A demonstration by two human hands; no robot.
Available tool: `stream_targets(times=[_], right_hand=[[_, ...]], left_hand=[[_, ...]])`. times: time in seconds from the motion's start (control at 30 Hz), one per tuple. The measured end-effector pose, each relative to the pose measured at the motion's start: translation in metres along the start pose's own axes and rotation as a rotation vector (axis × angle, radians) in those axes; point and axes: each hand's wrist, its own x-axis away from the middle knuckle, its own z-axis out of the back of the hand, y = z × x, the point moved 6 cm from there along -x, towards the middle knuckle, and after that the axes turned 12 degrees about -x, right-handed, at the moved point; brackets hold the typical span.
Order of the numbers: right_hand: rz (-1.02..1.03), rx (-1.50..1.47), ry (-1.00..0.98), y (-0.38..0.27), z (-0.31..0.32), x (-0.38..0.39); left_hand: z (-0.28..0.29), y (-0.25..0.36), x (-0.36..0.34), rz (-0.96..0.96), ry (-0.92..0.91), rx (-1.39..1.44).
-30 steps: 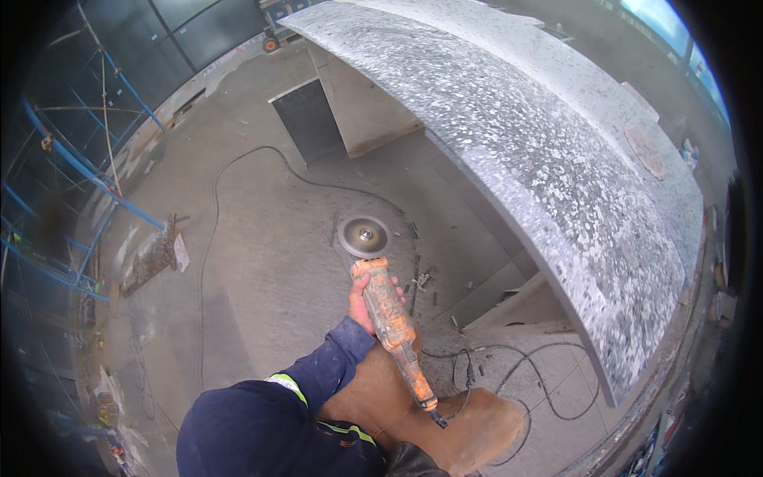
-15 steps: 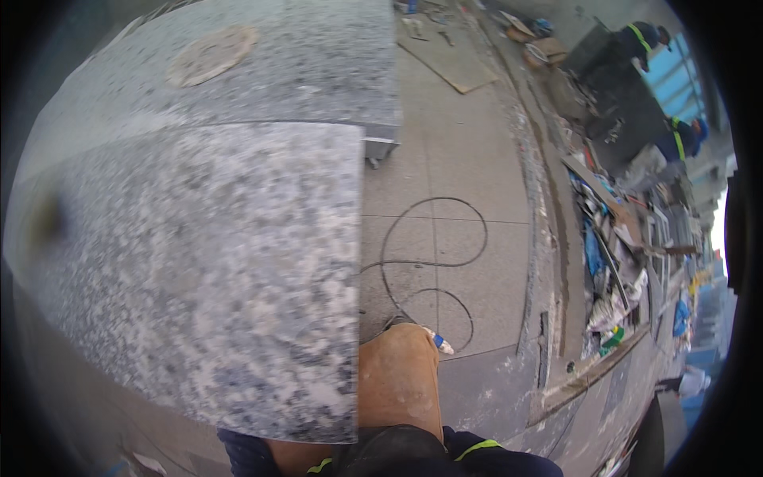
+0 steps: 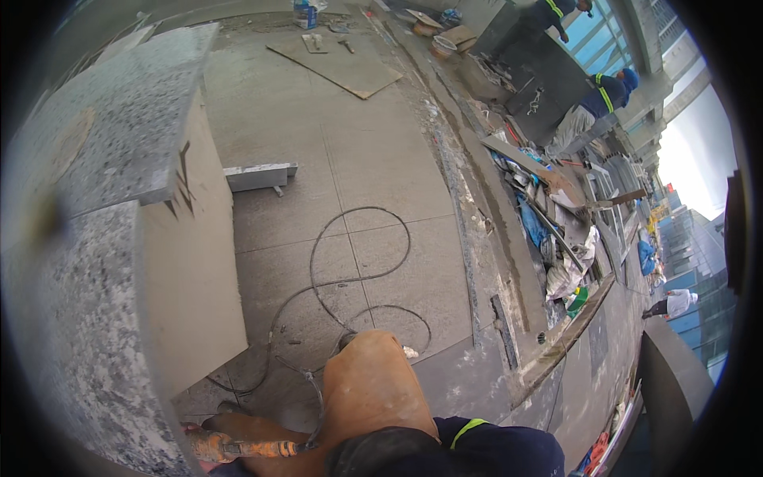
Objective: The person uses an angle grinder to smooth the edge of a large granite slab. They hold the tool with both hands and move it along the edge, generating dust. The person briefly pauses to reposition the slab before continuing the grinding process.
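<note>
An orange angle grinder (image 3: 238, 449) lies along the bottom edge, just left of my bent knee in brown trousers (image 3: 373, 389). Its black cable (image 3: 358, 266) runs up from the rear end and loops over the grey floor tiles. A small reddish patch that may be my left hand (image 3: 191, 431) sits at the grinder's head end; its grip is hidden. A dark blue sleeve with a yellow stripe (image 3: 477, 441) fills the bottom right. My right hand does not show.
Speckled granite slabs (image 3: 103, 151) on a beige block (image 3: 191, 262) stand close on the left. A short stone strip (image 3: 258, 175) and a flat board (image 3: 334, 67) lie farther off. Rubble and sacks (image 3: 556, 238) line the right edge, where two workers in blue (image 3: 596, 103) bend.
The view has swung round from the curved granite slab to the open floor. The grinder, held out ahead a second ago, now sits low beside my knee.
</note>
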Motion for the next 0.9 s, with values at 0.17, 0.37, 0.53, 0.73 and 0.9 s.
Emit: stream_targets(times=[0.17,0.37,0.53,0.73,0.9], right_hand=[[0.05,-0.013,-0.021,-0.015,0.014,-0.009],[0.116,0.013,-0.052,-0.01,0.032,-0.025],[0.118,0.134,-0.02,0.021,0.075,-0.053],[0.025,0.449,0.112,0.076,0.138,-0.097],[0.766,0.865,0.35,-0.013,0.197,-0.127]], left_hand=[[0.002,0.002,0.01,-0.03,-0.014,-0.105],[0.023,-0.018,0.028,-0.098,0.183,-0.156],[0.013,-0.024,0.034,-0.103,0.052,-0.116],[-0.02,-0.046,0.038,-0.066,0.103,-0.049],[-0.033,-0.065,0.038,-0.051,0.197,0.034]])
